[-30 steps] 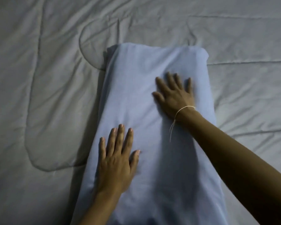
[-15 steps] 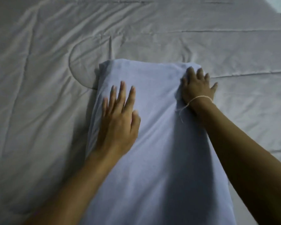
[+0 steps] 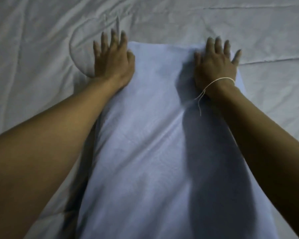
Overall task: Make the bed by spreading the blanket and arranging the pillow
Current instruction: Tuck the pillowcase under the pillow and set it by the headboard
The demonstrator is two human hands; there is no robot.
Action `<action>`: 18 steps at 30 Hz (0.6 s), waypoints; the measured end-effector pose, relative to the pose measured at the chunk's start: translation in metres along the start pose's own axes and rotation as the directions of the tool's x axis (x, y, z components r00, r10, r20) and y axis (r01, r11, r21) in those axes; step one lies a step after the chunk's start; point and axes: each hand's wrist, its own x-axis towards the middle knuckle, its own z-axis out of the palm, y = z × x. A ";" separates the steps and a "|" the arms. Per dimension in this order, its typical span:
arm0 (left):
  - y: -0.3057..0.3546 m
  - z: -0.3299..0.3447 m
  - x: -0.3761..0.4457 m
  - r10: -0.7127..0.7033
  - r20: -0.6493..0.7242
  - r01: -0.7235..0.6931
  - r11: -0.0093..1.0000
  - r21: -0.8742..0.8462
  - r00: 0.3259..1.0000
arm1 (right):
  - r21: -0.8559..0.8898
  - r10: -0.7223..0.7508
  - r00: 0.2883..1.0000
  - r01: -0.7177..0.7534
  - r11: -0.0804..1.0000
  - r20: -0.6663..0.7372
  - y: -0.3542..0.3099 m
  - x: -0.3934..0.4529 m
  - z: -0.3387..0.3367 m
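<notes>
A long pale-blue pillow [image 3: 145, 135] lies lengthwise on the grey quilted blanket [image 3: 33, 75], running from the bottom of the view up to the middle. My left hand [image 3: 113, 61] rests flat at the pillow's far left corner, fingers spread and reaching past the edge onto the blanket. My right hand [image 3: 216, 66] presses flat on the far right corner, fingers apart; a thin white string is tied round its wrist. Neither hand grips anything. My forearms hide parts of the pillow's sides.
The blanket covers the whole bed around the pillow, with stitched seams [image 3: 274, 60] and soft wrinkles at the upper left [image 3: 93, 23]. The room is dim, and my right arm casts a dark shadow [image 3: 205, 152] on the pillow.
Both hands slid along the pillow away from me to its far corners; the left travelled farthest, from the near half to the far left corner. The view moved closer.
</notes>
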 end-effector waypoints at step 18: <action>0.003 0.002 -0.231 0.264 0.193 -0.271 0.963 0.007 0.945 | -0.071 -0.057 0.956 0.081 0.994 0.289 0.028 -0.228 -0.038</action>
